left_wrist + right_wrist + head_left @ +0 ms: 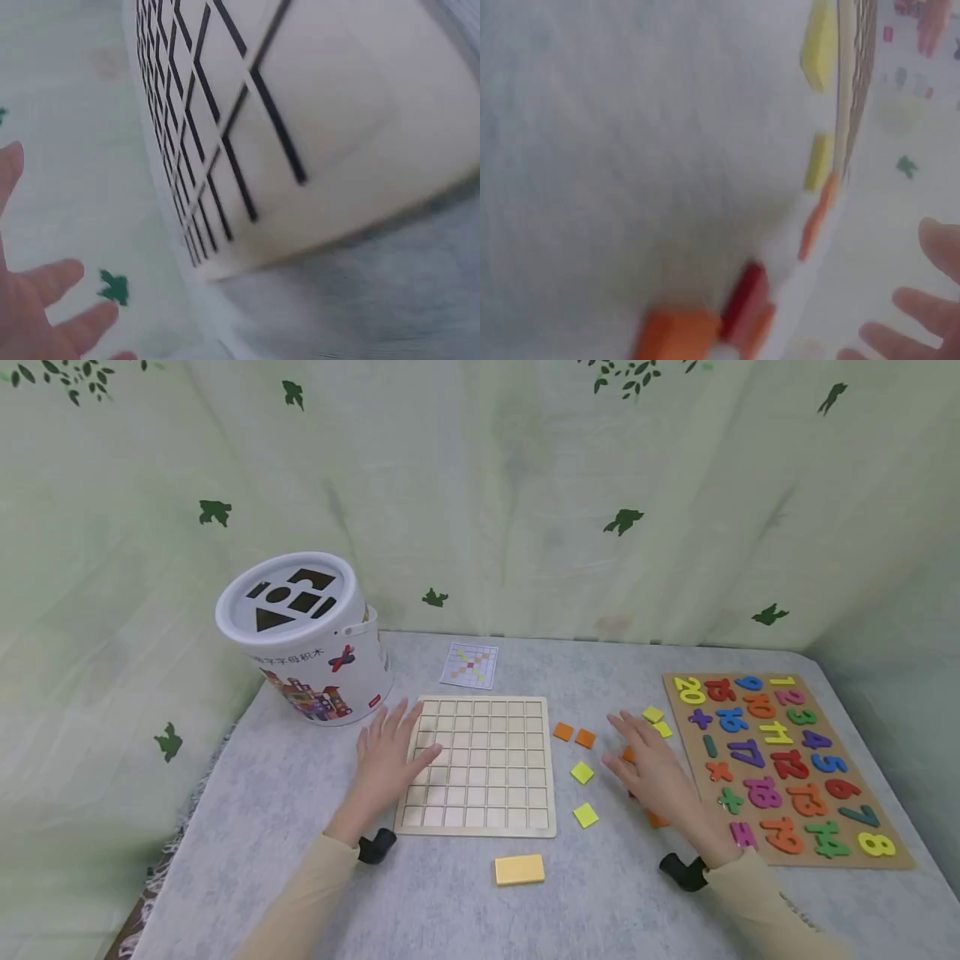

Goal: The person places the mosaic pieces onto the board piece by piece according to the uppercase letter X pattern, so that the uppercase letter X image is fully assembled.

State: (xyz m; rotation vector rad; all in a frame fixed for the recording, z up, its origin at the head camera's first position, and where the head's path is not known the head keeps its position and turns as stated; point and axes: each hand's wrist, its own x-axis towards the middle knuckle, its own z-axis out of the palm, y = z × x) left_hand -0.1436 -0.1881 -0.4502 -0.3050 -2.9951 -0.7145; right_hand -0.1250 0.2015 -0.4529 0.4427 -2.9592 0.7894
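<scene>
A pale wooden grid board (478,766) lies flat in the middle of the table; its grid lines fill the left wrist view (247,127). My left hand (390,753) rests open on the board's left edge, fingers spread. My right hand (651,764) lies open, palm down, over small coloured square tiles right of the board. Orange tiles (573,735) and yellow tiles (583,772) lie between board and hand. In the right wrist view, orange and red tiles (705,319) and yellow tiles (819,41) show blurred, with my fingertips (919,322) at the lower right.
A white bucket with a shape-sorter lid (306,635) stands at the back left. A pattern card (469,665) lies behind the board. A number puzzle board (783,764) fills the right side. A yellow block (519,869) lies near the front. Green leaf-print curtain surrounds the table.
</scene>
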